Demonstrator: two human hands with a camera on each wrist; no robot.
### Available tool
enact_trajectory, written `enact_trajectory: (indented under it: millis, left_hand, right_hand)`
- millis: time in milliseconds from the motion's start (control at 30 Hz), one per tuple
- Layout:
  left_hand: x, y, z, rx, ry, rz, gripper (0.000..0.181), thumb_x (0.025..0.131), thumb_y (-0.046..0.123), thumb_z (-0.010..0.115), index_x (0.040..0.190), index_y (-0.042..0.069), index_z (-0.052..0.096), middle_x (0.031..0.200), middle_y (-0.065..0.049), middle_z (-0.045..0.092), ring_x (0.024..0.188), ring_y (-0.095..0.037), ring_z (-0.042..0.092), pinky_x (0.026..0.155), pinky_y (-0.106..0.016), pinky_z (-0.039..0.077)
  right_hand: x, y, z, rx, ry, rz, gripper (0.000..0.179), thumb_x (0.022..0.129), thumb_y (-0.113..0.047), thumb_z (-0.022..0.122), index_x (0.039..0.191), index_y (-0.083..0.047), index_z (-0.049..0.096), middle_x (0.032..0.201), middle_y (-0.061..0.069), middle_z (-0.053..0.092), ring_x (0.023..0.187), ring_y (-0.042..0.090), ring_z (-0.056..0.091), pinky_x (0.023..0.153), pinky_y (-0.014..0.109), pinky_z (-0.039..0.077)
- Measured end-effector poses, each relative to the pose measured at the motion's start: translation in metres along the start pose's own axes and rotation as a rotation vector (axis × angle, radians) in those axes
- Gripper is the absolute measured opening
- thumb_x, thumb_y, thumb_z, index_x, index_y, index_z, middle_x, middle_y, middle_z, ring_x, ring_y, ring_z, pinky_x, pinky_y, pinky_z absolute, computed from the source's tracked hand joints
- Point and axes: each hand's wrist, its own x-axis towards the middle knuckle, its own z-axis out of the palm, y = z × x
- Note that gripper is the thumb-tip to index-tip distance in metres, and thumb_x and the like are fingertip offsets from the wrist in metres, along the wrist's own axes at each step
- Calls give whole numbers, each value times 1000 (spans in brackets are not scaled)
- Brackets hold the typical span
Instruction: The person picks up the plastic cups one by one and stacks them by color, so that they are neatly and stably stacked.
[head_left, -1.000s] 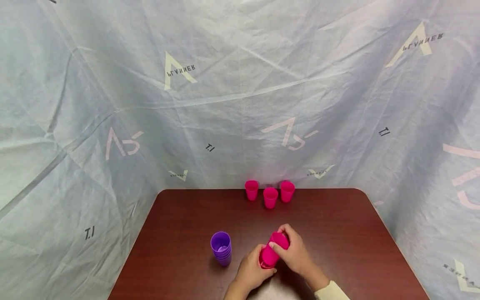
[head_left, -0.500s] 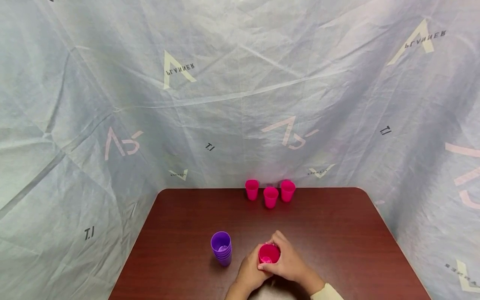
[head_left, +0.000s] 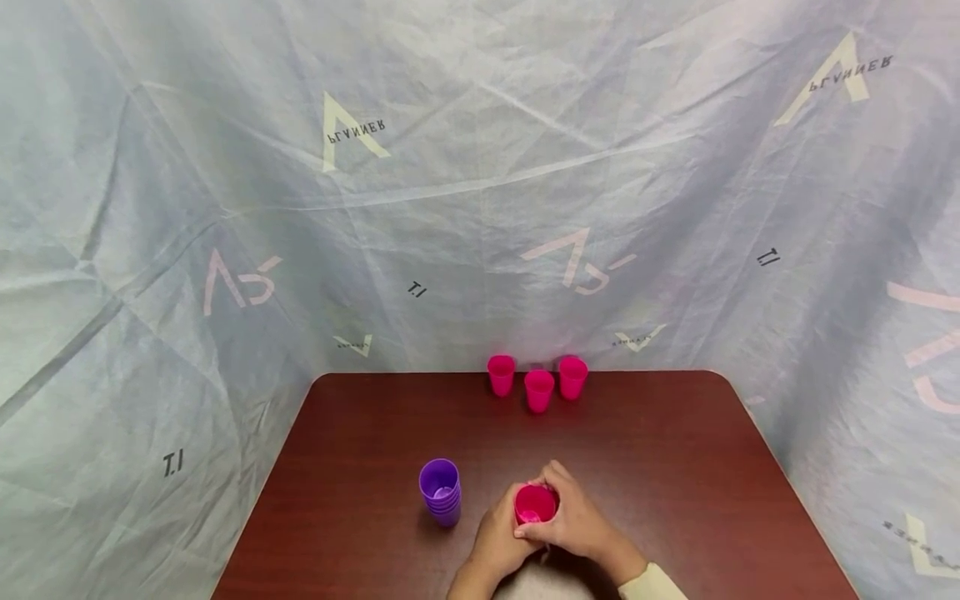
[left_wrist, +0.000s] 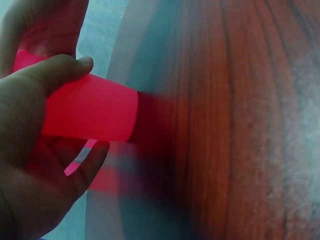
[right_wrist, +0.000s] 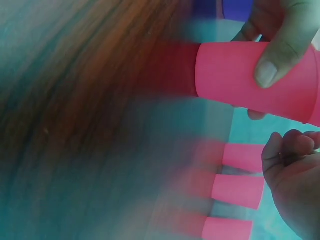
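Near the front of the table, my left hand (head_left: 497,533) grips a pink plastic cup (left_wrist: 100,107), its thumb on one side and fingers on the other. The base of that cup meets its own reflection on the tabletop. A second pink cup (head_left: 536,505) sits nested inside it, mouth up. Around the upper cup's rim curls my right hand (head_left: 581,521), thumb at the near side and fingers at the far side. In the right wrist view, the right hand (right_wrist: 300,172) is beside the rims. The hands nearly meet, and much of the upper cup is hidden.
A nested stack of purple cups (head_left: 441,493) stands left of the hands. At the back edge of the brown table (head_left: 360,442) stand three upright pink cups: left (head_left: 501,377), middle (head_left: 538,392) and right (head_left: 573,379). Grey printed cloth (head_left: 465,167) hangs behind and beside the table.
A second ago, the right hand held the upper pink cup tilted above the left hand's cup. It moved down and left, settling the cup inside by half a second ago. Little differs since.
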Motion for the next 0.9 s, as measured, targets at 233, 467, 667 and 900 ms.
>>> enact_trajectory:
  millis: [233,467,667,900]
  left_hand:
    - [0,0,-2,-35,-23,-66,73,67,18,92,126,15,50,107,-4,74,95,-18,72,80,-29,58]
    - [-1,2,-3,-127,-53,-107,66,71,14,90,126,14,53,110,-3,73,98,-13,70,84,-28,58]
    - [-1,4,2,-234,-81,-194,65,74,6,86,129,16,52,116,-2,72,105,-5,67,92,-26,57]
    - [-3,5,5,-241,-78,-208,67,72,5,85,132,16,56,117,-1,74,108,-7,68,96,-28,57]
  right_hand:
    - [-1,0,2,-10,-27,51,58,70,-50,97,106,-17,65,100,-3,60,89,14,62,70,27,58]
    - [-5,3,3,-69,3,-32,39,88,-37,84,117,-17,66,107,-2,58,94,8,59,74,22,53]
    - [12,12,1,-171,209,13,21,97,-17,71,117,-16,68,104,3,56,88,8,52,74,25,46]
    - [60,31,-16,-397,276,101,37,94,-21,77,127,-8,66,120,16,60,114,33,57,95,53,52]
